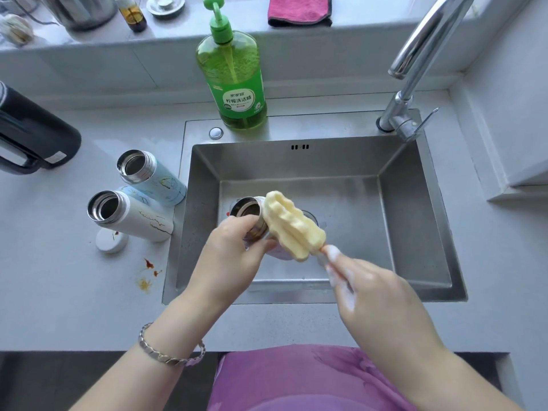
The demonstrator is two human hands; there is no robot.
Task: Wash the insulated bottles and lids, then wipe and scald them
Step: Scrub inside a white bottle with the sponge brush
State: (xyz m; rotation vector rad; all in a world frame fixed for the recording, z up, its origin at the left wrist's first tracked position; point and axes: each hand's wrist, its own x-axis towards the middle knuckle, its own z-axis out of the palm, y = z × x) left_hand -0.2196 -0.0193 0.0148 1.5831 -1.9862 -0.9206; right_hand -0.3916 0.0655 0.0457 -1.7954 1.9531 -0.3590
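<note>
Grey counter (74, 292) with brown stains (148, 271) beside a steel sink (415, 232), tap (415, 69) at right. Over the basin, open bottle (247, 210) gripped in the left hand (228, 256), yellow sponge brush (292, 226) pinched by the soapy right hand (376, 295). Left of the sink, lidless blue bottle (154, 179) and white bottle (130, 216)

light: bright, even; shadows faint | glare: sheen on faucet (427, 37); sink (207, 185) wall | blur: slight on right hand (376, 292) | edges: wide-angle bowing
</note>
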